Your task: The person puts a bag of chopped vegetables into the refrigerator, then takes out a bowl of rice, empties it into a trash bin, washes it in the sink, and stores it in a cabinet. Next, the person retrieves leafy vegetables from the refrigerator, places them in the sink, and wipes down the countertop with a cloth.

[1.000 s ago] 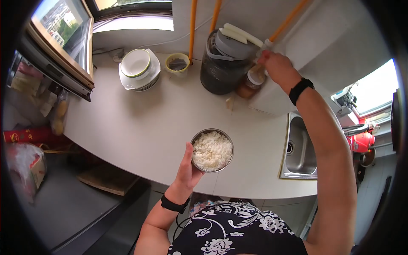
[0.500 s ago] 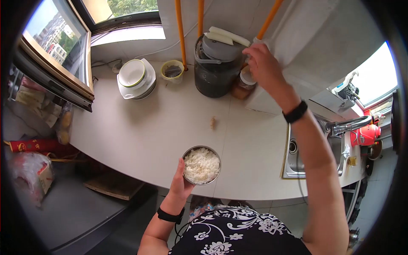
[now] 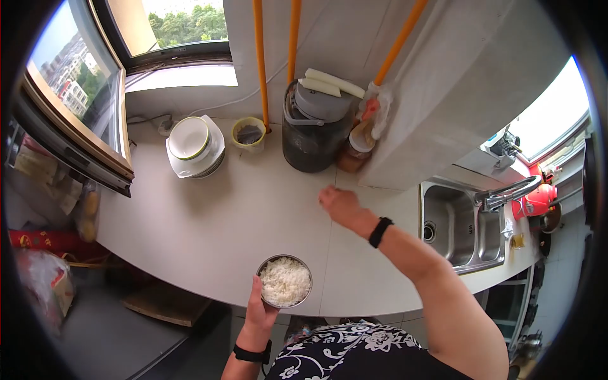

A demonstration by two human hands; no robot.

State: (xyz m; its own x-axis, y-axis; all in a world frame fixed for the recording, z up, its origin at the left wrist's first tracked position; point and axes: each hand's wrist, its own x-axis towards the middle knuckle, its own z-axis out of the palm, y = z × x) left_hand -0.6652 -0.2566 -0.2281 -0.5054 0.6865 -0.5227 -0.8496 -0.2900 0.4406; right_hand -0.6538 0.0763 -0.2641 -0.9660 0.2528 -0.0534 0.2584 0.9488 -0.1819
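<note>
Across the kitchen, a broad white countertop [image 3: 253, 215] with a curving front edge. Set into its right end, a double-basin stainless steel sink [image 3: 449, 202]. Along the back edge, a dark cylindrical bucket [image 3: 310, 142] with a grey lid; off toward the back left corner, a stack of white ceramic dishes [image 3: 190, 138]; just right of the bucket, a pale-lidded amber jar [image 3: 352, 155]; between bucket and dishes, a yellow-rimmed plastic tub [image 3: 250, 148]. By the middle of the front edge, a round silver metal bowl [image 3: 310, 288] full of white rice [image 3: 286, 280], with no long axis from above. From the right hand [image 3: 347, 209] to the bowl, a line leftward and toward the front edge, over a stretch of countertop; much nearer, the left hand [image 3: 261, 310], gripping the bowl, thumb up along the left wall, fingers mostly hidden beneath. On the right, forearm slanting over the front edge left of the sink, black wristband [image 3: 380, 232] at the wrist, fingers gathered and pointing left, well apart from the bowl. Impossible to tell how tight that grip, or whether around anything small.
</note>
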